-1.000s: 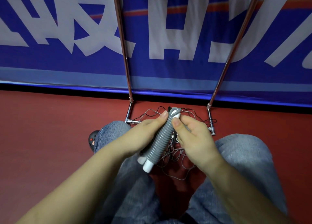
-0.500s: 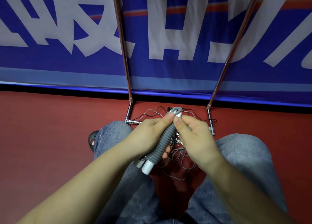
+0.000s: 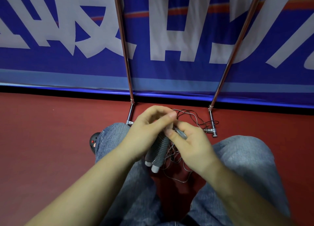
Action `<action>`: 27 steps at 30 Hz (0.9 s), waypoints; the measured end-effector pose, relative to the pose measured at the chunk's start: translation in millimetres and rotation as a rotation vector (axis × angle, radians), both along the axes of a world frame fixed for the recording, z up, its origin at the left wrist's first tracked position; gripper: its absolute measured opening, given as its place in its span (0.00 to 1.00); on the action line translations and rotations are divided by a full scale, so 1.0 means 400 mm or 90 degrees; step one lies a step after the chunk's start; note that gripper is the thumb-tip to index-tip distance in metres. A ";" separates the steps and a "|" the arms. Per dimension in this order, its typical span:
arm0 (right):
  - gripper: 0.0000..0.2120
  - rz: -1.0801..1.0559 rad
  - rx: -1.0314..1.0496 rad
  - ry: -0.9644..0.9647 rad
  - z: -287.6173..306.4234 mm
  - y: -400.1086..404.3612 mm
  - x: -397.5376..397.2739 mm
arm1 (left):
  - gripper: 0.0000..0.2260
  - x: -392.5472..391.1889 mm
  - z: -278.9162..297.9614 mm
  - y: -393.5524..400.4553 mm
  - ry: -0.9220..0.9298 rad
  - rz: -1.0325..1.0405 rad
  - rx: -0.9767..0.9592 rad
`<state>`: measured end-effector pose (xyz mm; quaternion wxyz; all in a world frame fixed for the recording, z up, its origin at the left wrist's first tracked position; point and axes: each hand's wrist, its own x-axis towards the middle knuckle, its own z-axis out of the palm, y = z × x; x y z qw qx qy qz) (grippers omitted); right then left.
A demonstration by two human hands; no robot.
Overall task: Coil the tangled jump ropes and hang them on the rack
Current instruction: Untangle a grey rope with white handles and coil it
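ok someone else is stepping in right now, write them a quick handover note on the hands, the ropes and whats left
Left hand: grips the pair of grey ribbed handles, held side by side, white end caps pointing down.
Right hand: pinches the top end of the handles where the cord comes out.
Cord: thin, tangled in a loose heap on the red floor between the knees, reaching to the rack's feet.
Rack: two metal uprights stand just ahead.
Done: handles gathered together.
Left: untangle and coil the cord, then hang it on the rack.
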<state>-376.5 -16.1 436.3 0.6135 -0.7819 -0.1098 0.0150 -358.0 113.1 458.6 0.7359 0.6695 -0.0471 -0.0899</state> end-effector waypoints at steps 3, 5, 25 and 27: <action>0.07 -0.016 -0.044 -0.020 -0.010 -0.006 -0.002 | 0.06 0.002 -0.007 0.001 0.016 0.032 -0.030; 0.07 -0.017 -0.065 -0.041 -0.007 -0.007 -0.002 | 0.06 0.001 -0.012 0.001 -0.016 0.049 0.014; 0.09 0.020 0.061 -0.007 0.007 -0.005 -0.001 | 0.15 -0.015 -0.048 0.007 0.059 -0.130 -0.002; 0.12 0.012 0.114 0.031 0.012 -0.003 -0.004 | 0.18 -0.019 -0.045 0.014 0.047 -0.153 -0.009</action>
